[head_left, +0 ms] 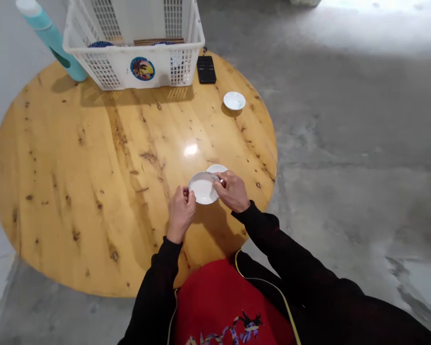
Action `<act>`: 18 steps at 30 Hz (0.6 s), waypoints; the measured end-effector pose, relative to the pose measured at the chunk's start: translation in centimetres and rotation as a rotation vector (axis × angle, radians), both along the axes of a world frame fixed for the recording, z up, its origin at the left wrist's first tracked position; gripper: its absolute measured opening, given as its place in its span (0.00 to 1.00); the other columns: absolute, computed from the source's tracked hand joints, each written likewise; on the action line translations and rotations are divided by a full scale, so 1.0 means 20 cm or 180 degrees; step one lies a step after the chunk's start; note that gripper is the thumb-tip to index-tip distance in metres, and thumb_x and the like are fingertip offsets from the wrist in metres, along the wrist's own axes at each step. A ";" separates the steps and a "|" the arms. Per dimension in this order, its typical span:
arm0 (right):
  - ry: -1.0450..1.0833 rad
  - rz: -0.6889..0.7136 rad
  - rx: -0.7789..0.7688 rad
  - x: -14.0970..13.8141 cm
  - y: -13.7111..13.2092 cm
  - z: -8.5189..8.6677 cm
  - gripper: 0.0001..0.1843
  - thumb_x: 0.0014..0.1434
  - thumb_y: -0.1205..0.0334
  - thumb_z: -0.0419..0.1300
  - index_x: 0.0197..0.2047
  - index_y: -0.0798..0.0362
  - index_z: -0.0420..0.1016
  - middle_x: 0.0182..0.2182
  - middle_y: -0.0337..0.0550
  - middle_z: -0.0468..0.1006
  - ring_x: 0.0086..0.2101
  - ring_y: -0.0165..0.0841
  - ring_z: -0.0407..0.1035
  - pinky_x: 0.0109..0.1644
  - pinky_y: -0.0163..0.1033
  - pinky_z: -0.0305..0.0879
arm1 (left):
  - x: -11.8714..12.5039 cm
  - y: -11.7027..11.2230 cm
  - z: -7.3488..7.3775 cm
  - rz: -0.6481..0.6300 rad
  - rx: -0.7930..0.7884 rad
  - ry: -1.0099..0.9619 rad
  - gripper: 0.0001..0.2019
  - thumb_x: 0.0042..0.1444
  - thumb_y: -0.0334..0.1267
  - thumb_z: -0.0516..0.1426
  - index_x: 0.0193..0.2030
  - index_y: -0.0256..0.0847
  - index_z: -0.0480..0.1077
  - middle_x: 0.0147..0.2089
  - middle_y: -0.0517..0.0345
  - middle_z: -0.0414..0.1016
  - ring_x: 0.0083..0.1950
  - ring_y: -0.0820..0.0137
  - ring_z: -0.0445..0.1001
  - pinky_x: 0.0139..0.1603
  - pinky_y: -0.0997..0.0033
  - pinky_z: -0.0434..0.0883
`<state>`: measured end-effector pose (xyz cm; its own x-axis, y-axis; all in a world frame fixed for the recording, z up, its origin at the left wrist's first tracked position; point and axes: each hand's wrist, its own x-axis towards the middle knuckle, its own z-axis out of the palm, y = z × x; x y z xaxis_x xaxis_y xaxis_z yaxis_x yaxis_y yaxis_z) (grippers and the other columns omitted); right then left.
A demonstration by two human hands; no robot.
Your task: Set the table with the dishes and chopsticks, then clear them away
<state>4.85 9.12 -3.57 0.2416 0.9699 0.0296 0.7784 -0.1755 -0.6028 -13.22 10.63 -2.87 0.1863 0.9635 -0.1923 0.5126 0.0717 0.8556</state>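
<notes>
- Pinching the left rim of a white dish (203, 190), the left hand (181, 213) has its fingers closed; the right hand (233, 191) grasps the right rim.
- This dish is over the near right part of the table (75, 177).
- Behind it a second dish (215, 168) shows partly; whether the right hand touches that one, I cannot tell.
- Wood stretches broadly leftward to the curved left edge; the right edge runs closer.
- Farther off, a small bowl (234, 101) stands near the right edge, a phone (206, 69) beside the basket (118, 76).
</notes>
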 end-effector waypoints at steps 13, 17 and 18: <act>-0.0291 0.0808 -0.0964 0.43 0.17 -0.12 0.18 0.68 0.64 0.50 0.52 0.59 0.77 0.43 0.54 0.73 0.39 0.39 0.71 0.43 0.39 0.64 | 0.57 0.03 -0.09 0.0539 -0.0108 0.1922 0.10 0.64 0.33 0.49 0.44 0.38 0.70 0.41 0.47 0.77 0.44 0.61 0.75 0.44 0.65 0.66; -0.0191 0.0880 -0.0947 0.44 0.19 -0.13 0.20 0.68 0.65 0.49 0.58 0.57 0.74 0.44 0.53 0.73 0.40 0.38 0.72 0.45 0.38 0.65 | 0.57 0.05 -0.09 0.0514 -0.0171 0.1944 0.11 0.65 0.34 0.48 0.49 0.37 0.69 0.43 0.47 0.77 0.45 0.61 0.75 0.45 0.64 0.67; -0.0156 0.0882 -0.0916 0.44 0.19 -0.13 0.20 0.69 0.65 0.49 0.59 0.57 0.74 0.44 0.53 0.73 0.40 0.38 0.72 0.45 0.38 0.65 | 0.57 0.05 -0.09 0.0506 -0.0153 0.1944 0.11 0.65 0.34 0.48 0.49 0.37 0.69 0.43 0.47 0.77 0.45 0.61 0.75 0.46 0.64 0.67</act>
<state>13.57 12.87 -6.19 -0.0253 0.9685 -0.2479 0.8465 -0.1112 -0.5207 -1.80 11.66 -4.63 -0.1155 0.9580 -0.2624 0.8875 0.2182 0.4060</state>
